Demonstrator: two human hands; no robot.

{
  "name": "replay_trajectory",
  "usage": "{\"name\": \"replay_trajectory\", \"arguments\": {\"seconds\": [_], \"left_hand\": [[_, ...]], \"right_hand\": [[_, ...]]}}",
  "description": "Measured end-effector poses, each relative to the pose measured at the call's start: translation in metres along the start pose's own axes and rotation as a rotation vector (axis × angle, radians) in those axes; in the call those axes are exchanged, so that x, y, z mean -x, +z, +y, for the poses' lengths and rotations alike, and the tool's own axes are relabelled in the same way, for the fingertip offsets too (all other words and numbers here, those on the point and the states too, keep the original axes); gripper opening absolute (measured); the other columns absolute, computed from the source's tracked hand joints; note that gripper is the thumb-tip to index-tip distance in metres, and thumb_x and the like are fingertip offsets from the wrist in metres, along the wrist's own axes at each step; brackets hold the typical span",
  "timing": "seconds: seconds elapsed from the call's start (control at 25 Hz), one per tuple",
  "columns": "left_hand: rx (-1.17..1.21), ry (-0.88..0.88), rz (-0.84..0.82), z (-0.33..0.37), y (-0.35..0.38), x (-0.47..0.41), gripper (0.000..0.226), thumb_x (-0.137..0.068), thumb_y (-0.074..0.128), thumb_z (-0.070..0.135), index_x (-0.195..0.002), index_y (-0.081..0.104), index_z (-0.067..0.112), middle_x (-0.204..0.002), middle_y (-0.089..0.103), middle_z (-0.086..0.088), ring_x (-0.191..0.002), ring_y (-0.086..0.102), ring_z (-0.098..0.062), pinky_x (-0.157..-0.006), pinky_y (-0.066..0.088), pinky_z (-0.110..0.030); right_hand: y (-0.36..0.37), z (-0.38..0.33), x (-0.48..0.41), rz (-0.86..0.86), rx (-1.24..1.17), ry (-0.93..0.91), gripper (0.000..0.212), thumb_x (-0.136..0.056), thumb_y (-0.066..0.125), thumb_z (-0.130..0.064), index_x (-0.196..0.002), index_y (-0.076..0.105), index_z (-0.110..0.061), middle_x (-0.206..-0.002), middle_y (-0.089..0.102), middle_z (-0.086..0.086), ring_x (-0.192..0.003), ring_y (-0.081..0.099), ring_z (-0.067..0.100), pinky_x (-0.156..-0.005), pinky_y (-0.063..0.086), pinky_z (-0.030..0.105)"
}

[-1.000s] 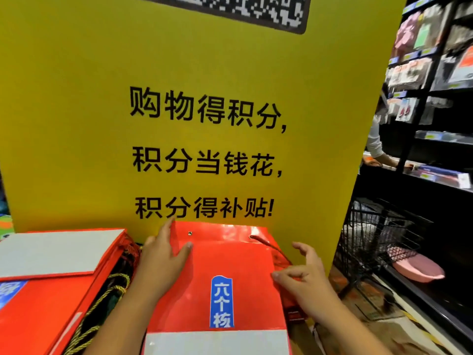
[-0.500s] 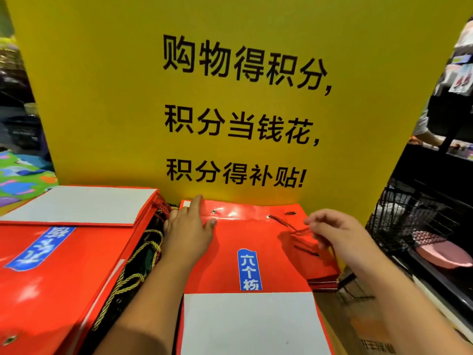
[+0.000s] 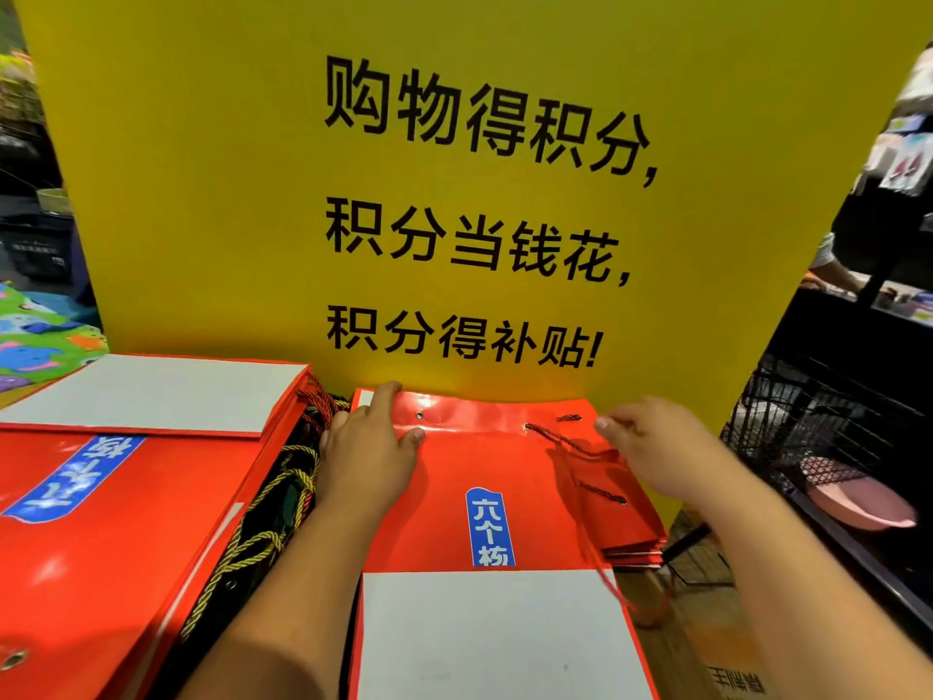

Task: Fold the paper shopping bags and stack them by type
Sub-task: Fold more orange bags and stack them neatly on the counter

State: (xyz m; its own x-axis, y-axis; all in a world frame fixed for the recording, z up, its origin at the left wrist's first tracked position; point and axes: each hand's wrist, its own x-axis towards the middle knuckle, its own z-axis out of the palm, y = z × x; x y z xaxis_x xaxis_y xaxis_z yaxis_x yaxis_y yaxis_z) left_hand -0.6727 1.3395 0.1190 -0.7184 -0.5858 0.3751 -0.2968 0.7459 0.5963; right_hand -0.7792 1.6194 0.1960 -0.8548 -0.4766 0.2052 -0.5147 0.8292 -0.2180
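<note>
Now, left hand (image 3: 368, 457) presses the glossy, flat red paper bag (image 3: 479, 462).

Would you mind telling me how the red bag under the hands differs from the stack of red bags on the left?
The centre bag has its grey-white panel at the near end; the left stack has it at the far end. The centre bag's blue label runs straight away; the left stack's lies slanted. The left hand presses flat on the centre bag; nothing touches the left stack. Both are red and flattened.
</note>
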Motion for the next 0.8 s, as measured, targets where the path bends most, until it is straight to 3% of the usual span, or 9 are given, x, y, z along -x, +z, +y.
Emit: {"name": "replay_trajectory", "arguments": {"seconds": [0.08, 0.2, 0.4, 0.44, 0.52, 0.6, 0.68, 0.8], "left_hand": [[0.001, 0.000, 0.004, 0.000, 0.000, 0.001, 0.054, -0.092, 0.061, 0.045, -0.140, 0.037, 0.033, -0.127, 0.062, -0.006, -0.120, 0.047, -0.032, -0.100, 0.038, -0.046], [0.009, -0.003, 0.002, 0.001, -0.001, 0.001, 0.054, -0.092, 0.061, 0.045, -0.139, 0.038, 0.032, -0.127, 0.062, -0.006, -0.119, 0.048, -0.031, -0.100, 0.039, -0.046], [0.011, -0.014, -0.006, 0.001, -0.001, 0.001, 0.054, -0.092, 0.062, 0.047, -0.139, 0.039, 0.034, -0.124, 0.063, -0.005, -0.118, 0.049, -0.030, -0.099, 0.039, -0.045], [0.008, -0.014, -0.011, 0.002, -0.002, 0.001, 0.054, -0.092, 0.062, 0.047, -0.139, 0.039, 0.035, -0.123, 0.063, -0.005, -0.118, 0.049, -0.030, -0.099, 0.039, -0.044], [0.012, -0.020, -0.015, 0.003, -0.004, 0.003, 0.054, -0.092, 0.063, 0.046, -0.139, 0.040, 0.036, -0.122, 0.063, -0.006, -0.117, 0.049, -0.031, -0.098, 0.040, -0.044], [0.031, -0.033, -0.022, 0.005, -0.006, 0.004, 0.053, -0.091, 0.064, 0.045, -0.138, 0.041, 0.037, -0.119, 0.065, -0.007, -0.116, 0.049, -0.032, -0.098, 0.041, -0.044], [0.048, -0.045, -0.029, 0.007, -0.009, 0.005, 0.053, -0.091, 0.065, 0.044, -0.138, 0.042, 0.038, -0.115, 0.065, -0.009, -0.117, 0.049, -0.032, -0.097, 0.041, -0.043], [0.055, -0.059, -0.045, 0.010, -0.013, 0.007, 0.052, -0.092, 0.064, 0.043, -0.139, 0.042, 0.039, -0.113, 0.064, -0.011, -0.117, 0.048, -0.034, -0.098, 0.041, -0.043]], "right_hand": [[0.036, 0.003, -0.013, 0.029, -0.026, 0.010, 0.022, -0.100, 0.055, -0.030, -0.109, 0.071, -0.018, -0.101, 0.064, 0.008, -0.104, 0.059, 0.030, -0.080, 0.042, 0.034], [0.067, -0.001, -0.023, 0.023, 0.091, 0.047, 0.021, -0.095, 0.061, -0.036, -0.106, 0.071, -0.022, -0.105, 0.062, 0.005, -0.107, 0.056, 0.028, -0.085, 0.046, 0.036], [0.035, -0.025, -0.017, 0.138, -0.108, 0.035, 0.005, -0.099, 0.058, -0.034, -0.093, 0.056, -0.033, -0.081, 0.062, -0.002, -0.078, 0.060, 0.020, -0.069, 0.046, 0.033], [0.020, -0.032, -0.015, 0.160, -0.220, 0.019, 0.006, -0.099, 0.059, -0.030, -0.095, 0.056, -0.033, -0.076, 0.061, -0.003, -0.071, 0.058, 0.015, -0.065, 0.045, 0.031], [-0.012, -0.053, -0.005, 0.114, -0.745, -0.042, 0.007, -0.098, 0.060, -0.016, -0.094, 0.062, -0.021, -0.067, 0.061, 0.000, -0.060, 0.056, 0.011, -0.057, 0.043, 0.027], [-0.042, -0.072, 0.004, 0.060, -1.173, -0.152, 0.006, -0.095, 0.059, -0.013, -0.093, 0.065, -0.014, -0.071, 0.067, 0.004, -0.065, 0.062, 0.015, -0.060, 0.046, 0.027], [-0.067, -0.086, 0.012, 0.068, -1.358, -0.232, 0.012, -0.094, 0.055, -0.019, -0.096, 0.064, -0.012, -0.083, 0.073, 0.008, -0.073, 0.068, 0.020, -0.062, 0.048, 0.028], [-0.093, -0.098, 0.017, 0.092, -1.457, -0.312, 0.025, -0.097, 0.040, -0.011, -0.103, 0.064, -0.010, -0.099, 0.075, 0.013, -0.082, 0.071, 0.023, -0.065, 0.052, 0.027]]}}
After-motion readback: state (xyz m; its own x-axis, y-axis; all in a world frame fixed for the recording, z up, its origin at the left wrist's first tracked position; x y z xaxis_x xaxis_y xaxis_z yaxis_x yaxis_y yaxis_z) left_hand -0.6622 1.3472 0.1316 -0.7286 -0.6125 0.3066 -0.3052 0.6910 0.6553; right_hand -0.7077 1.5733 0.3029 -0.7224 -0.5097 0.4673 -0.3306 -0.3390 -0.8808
